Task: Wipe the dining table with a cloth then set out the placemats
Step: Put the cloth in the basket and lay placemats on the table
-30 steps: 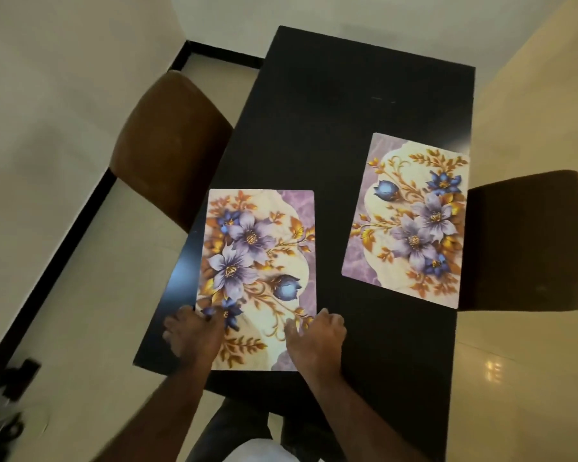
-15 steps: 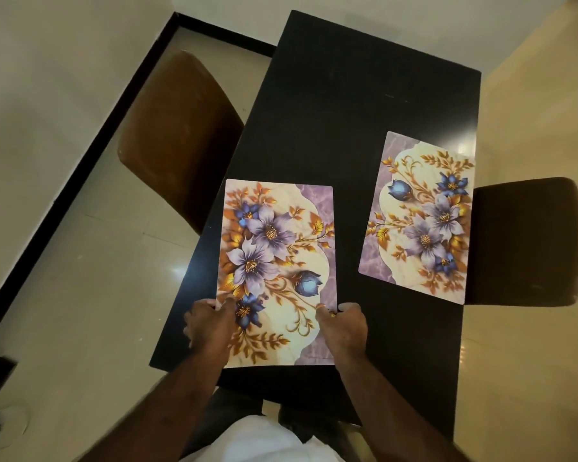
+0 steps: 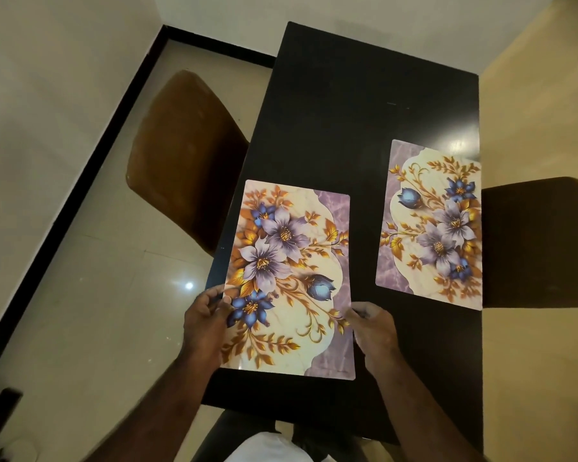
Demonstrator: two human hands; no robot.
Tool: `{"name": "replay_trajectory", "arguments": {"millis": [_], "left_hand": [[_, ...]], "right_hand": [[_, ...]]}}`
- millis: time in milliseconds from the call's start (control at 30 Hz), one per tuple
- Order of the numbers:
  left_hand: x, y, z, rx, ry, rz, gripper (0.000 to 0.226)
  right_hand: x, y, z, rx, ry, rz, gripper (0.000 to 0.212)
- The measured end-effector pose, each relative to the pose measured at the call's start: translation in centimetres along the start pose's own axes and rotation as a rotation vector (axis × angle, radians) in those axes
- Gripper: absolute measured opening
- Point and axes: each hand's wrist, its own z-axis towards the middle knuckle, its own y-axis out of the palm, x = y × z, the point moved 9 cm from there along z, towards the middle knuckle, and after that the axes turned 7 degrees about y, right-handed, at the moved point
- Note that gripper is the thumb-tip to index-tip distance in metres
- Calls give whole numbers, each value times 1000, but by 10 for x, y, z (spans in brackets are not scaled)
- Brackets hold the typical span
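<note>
A black dining table (image 3: 354, 121) runs away from me. Two floral placemats lie on it. The near-left placemat (image 3: 291, 278) is cream and purple with blue and lilac flowers and sits along the table's left edge. My left hand (image 3: 206, 320) pinches its left edge, thumb on top. My right hand (image 3: 372, 331) grips its right edge, fingers curled at the rim. The second placemat (image 3: 431, 225) lies flat at the table's right edge, untouched. No cloth is in view.
A brown padded chair (image 3: 184, 158) stands at the table's left side. A dark chair (image 3: 538, 241) stands at the right side. Glossy cream floor tiles surround the table, with a black skirting line at the left wall. A dark object (image 3: 0, 411) sits at the bottom left.
Both hands have shifted from pressing on the mat's near end to gripping its left and right edges. The mat sits slightly straighter along the table's left edge. My head view moved.
</note>
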Motion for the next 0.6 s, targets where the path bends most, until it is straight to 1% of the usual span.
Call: {"name": "replay_trajectory", "arguments": {"millis": [33, 100, 200, 300, 467, 600], "left_hand": [[7, -3, 7, 3, 15, 12, 28], [23, -5, 23, 7, 39, 38, 25], [49, -7, 59, 15, 97, 35, 22], [87, -3, 101, -24, 186, 26, 17], [138, 13, 167, -41, 234, 121, 19], [150, 28, 197, -30, 295, 274, 22]], "right_hand": [[-8, 1, -1, -20, -16, 49, 7], [-26, 4, 0, -32, -57, 122, 6], [-64, 5, 6, 11, -131, 181, 11], [-105, 7, 22, 52, -201, 228, 15], [-164, 18, 55, 95, -274, 199, 11], [-176, 30, 86, 150, -220, 141, 14]]}}
